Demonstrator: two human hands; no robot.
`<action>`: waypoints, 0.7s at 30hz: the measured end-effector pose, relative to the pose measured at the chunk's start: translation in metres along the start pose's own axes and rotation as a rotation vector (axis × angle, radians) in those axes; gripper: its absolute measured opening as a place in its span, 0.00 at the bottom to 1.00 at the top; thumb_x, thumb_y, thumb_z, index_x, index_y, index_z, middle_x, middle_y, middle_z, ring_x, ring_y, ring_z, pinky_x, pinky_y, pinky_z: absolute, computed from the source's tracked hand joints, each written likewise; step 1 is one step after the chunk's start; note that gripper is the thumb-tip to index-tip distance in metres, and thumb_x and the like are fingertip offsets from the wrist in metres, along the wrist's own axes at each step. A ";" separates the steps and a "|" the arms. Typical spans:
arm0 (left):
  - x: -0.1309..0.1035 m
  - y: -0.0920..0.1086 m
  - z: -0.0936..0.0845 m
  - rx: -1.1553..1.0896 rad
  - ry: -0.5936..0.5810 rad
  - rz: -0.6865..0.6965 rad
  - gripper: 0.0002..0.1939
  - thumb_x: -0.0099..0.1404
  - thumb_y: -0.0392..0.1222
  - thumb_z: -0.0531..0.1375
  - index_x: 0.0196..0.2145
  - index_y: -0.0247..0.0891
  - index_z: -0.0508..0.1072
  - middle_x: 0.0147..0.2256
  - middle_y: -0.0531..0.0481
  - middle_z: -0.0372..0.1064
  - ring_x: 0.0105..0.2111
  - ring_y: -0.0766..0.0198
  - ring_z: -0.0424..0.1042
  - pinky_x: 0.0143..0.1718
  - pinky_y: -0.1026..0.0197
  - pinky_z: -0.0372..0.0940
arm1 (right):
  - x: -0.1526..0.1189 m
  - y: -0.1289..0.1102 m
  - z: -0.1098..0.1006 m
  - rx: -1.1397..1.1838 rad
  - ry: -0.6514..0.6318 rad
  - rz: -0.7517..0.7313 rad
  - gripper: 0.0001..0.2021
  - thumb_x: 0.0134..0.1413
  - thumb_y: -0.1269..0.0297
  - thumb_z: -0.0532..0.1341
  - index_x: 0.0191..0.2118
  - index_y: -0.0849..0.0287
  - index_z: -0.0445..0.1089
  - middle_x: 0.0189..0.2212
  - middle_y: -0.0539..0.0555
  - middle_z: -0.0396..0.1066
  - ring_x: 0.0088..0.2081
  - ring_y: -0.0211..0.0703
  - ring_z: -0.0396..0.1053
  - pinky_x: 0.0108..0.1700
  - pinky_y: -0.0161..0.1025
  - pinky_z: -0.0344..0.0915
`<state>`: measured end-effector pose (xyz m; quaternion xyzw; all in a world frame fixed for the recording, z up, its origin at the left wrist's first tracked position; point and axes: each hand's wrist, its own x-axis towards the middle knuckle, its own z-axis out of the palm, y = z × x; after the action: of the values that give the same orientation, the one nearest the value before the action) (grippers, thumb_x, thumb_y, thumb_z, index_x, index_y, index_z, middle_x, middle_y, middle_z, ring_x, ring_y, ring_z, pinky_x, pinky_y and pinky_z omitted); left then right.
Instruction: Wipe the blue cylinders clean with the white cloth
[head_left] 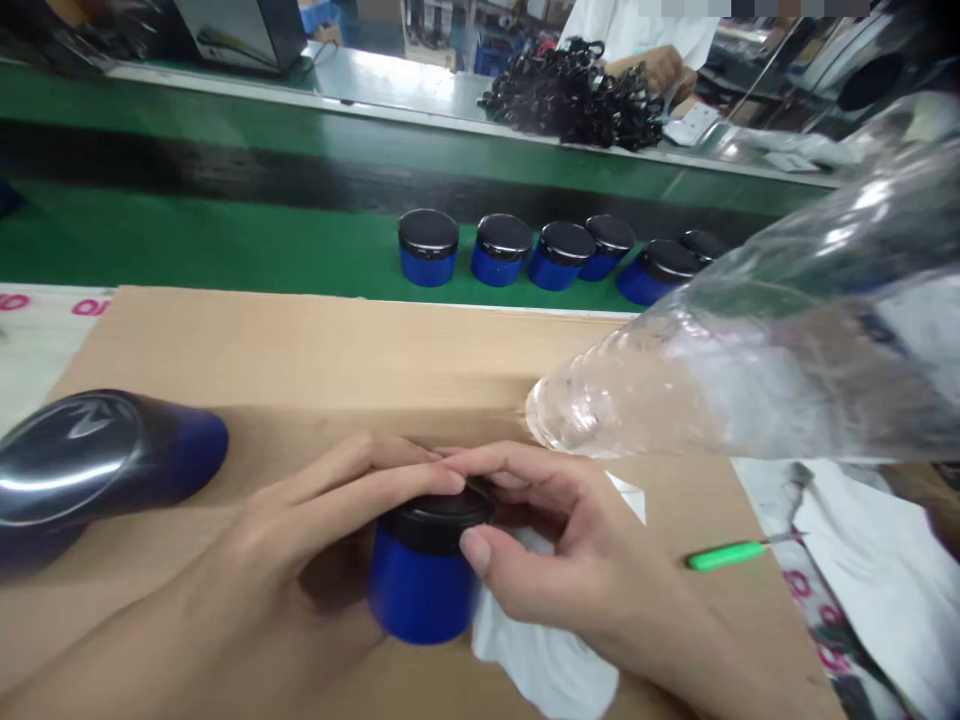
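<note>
A blue jar [424,590] with a black lid [442,515] stands on the cardboard in front of me. My left hand [315,540] is closed around the jar's left side, two fingers stretched over the top of the lid. From the right, my right hand [555,540] grips the lid's edge, thumb in front and fingers curled behind. A white cloth [555,670] lies below my right hand; whether those fingers also touch it is hidden.
Cardboard [300,350] covers the bench. At left stands a dark blue container with a glossy top [112,450]. Clear plastic wrap [675,380] juts in at right, near a green-handled tool [726,556]. Several lidded blue jars [427,265] line a green belt; behind, a person's hands touch black parts [562,95].
</note>
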<state>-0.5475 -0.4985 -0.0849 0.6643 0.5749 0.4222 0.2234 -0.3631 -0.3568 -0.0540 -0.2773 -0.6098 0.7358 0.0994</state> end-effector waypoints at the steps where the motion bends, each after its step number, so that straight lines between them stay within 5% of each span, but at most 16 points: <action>1: -0.001 0.001 0.001 -0.008 -0.013 -0.013 0.26 0.76 0.37 0.65 0.68 0.53 0.72 0.60 0.52 0.78 0.56 0.66 0.83 0.59 0.74 0.74 | -0.001 0.002 0.000 0.010 0.006 -0.006 0.15 0.51 0.64 0.70 0.47 0.54 0.79 0.40 0.55 0.88 0.42 0.50 0.87 0.45 0.42 0.85; 7: -0.004 0.005 0.003 -0.013 -0.028 -0.035 0.31 0.74 0.33 0.61 0.70 0.54 0.70 0.62 0.52 0.75 0.60 0.66 0.79 0.62 0.74 0.73 | -0.008 0.018 0.003 0.070 -0.035 -0.098 0.17 0.58 0.75 0.71 0.50 0.50 0.76 0.57 0.52 0.86 0.57 0.44 0.85 0.58 0.34 0.80; 12: 0.002 0.010 0.004 0.074 -0.049 0.021 0.27 0.75 0.34 0.61 0.68 0.51 0.69 0.58 0.49 0.78 0.56 0.67 0.82 0.58 0.75 0.75 | -0.007 0.017 0.007 0.022 0.033 -0.150 0.16 0.51 0.75 0.70 0.45 0.51 0.75 0.49 0.53 0.88 0.51 0.46 0.87 0.53 0.35 0.81; 16: 0.004 0.009 0.001 0.086 -0.078 0.026 0.28 0.74 0.32 0.60 0.67 0.53 0.70 0.56 0.50 0.78 0.58 0.66 0.82 0.56 0.72 0.77 | -0.005 0.006 0.000 -0.050 -0.030 -0.090 0.14 0.52 0.69 0.67 0.46 0.53 0.76 0.39 0.52 0.85 0.39 0.45 0.84 0.41 0.37 0.79; 21: 0.002 -0.001 -0.003 0.018 -0.054 0.039 0.27 0.76 0.37 0.66 0.69 0.54 0.70 0.60 0.52 0.77 0.57 0.66 0.82 0.59 0.72 0.73 | -0.005 -0.005 -0.013 -0.016 -0.203 -0.049 0.11 0.57 0.69 0.64 0.46 0.52 0.76 0.46 0.51 0.84 0.48 0.46 0.82 0.52 0.43 0.78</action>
<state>-0.5504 -0.4970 -0.0829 0.6886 0.5593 0.4033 0.2244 -0.3533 -0.3473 -0.0496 -0.1870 -0.6291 0.7527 0.0527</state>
